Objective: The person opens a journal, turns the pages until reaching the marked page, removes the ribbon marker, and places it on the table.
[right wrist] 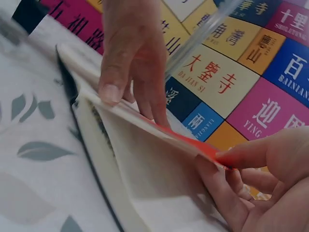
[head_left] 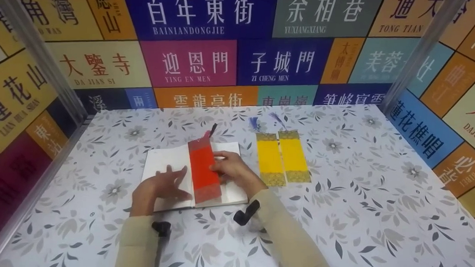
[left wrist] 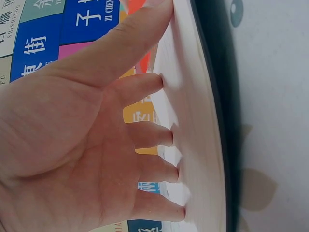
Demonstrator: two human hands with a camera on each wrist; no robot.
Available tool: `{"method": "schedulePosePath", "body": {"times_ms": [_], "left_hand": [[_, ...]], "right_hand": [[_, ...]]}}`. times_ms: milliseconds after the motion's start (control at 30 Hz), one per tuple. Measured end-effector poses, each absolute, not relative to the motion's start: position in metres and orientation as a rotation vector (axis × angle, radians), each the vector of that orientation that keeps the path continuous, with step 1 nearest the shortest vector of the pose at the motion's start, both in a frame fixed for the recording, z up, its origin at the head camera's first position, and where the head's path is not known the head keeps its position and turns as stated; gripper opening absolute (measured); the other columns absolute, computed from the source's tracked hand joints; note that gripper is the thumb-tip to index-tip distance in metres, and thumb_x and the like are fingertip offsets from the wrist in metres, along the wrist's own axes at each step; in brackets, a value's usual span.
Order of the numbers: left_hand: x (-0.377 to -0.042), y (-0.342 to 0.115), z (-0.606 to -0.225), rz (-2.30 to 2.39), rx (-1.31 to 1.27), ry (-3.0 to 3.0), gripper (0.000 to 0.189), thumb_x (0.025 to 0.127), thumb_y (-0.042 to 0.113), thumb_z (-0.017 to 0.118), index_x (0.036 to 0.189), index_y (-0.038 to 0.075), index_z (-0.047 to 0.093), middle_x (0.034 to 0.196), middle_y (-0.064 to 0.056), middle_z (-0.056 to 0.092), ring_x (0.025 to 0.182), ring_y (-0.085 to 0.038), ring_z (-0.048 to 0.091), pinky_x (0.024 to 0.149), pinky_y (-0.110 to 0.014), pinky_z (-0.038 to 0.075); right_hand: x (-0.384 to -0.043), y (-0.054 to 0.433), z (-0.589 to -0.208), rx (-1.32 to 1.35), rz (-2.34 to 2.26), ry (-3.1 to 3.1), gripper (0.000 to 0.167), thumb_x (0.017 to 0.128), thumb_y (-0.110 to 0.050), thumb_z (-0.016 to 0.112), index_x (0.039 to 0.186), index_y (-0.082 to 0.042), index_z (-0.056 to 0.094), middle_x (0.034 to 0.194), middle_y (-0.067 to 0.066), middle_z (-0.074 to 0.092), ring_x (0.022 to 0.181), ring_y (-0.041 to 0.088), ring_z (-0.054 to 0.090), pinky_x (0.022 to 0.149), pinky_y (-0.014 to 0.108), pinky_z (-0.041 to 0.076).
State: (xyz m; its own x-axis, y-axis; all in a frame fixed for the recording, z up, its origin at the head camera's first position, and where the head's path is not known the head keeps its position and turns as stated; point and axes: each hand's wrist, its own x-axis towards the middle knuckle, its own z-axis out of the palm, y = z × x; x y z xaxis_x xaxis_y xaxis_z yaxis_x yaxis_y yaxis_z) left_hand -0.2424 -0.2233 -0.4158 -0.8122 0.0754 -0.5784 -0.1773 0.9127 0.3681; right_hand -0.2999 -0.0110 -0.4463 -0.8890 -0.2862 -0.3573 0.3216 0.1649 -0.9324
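Note:
An open book with blank cream pages lies on the table. Over its middle is a red bookmark with patterned end bands and a pink and black tassel at the far end. My right hand pinches the bookmark's right edge between thumb and fingers; in the right wrist view a page edge lies in the same pinch, lifted at a slant. My left hand has its fingers spread, and in the left wrist view their tips rest on the left page. The page beneath the bookmark is mostly hidden.
Two yellow bookmarks with gold patterned ends and blue-purple tassels lie side by side right of the book. The table has a leafy floral cover. Colourful panels with Chinese lettering stand behind it, with clear posts at both back corners.

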Motion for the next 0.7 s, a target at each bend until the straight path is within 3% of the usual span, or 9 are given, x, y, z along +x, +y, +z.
{"method": "schedulePosePath", "body": {"times_ms": [200,367,700], "left_hand": [[-0.240,-0.223,-0.415,0.514,-0.039,2.471,0.095,0.089,0.047,0.071,0.160,0.036,0.010,0.168,-0.020,-0.006,0.151,-0.056,-0.004,0.117,-0.077,0.011],[-0.240,-0.222,-0.412,0.509,-0.045,2.467,0.095,0.089,0.047,0.070,0.160,0.036,0.008,0.168,-0.019,-0.009,0.151,-0.054,-0.007,0.117,-0.077,0.008],[-0.237,-0.223,-0.411,0.527,-0.020,2.464,0.095,0.090,0.047,0.068,0.161,0.035,0.006,0.167,-0.020,-0.012,0.151,-0.053,-0.010,0.118,-0.075,0.003]], "right_hand": [[-0.303,-0.009,-0.442,0.097,-1.994,1.735,0.056,0.089,0.001,0.067,0.143,-0.010,0.055,0.113,0.013,0.074,0.081,0.018,0.070,0.078,0.035,0.064],[-0.304,-0.006,-0.425,0.153,-2.034,1.754,0.053,0.091,-0.005,0.068,0.142,-0.013,0.057,0.111,0.010,0.075,0.088,0.020,0.072,0.085,0.034,0.063],[-0.307,0.010,-0.395,0.146,-1.817,2.080,0.053,0.097,-0.013,0.064,0.147,-0.023,0.052,0.118,0.004,0.074,0.101,0.020,0.070,0.080,0.029,0.062]]}}
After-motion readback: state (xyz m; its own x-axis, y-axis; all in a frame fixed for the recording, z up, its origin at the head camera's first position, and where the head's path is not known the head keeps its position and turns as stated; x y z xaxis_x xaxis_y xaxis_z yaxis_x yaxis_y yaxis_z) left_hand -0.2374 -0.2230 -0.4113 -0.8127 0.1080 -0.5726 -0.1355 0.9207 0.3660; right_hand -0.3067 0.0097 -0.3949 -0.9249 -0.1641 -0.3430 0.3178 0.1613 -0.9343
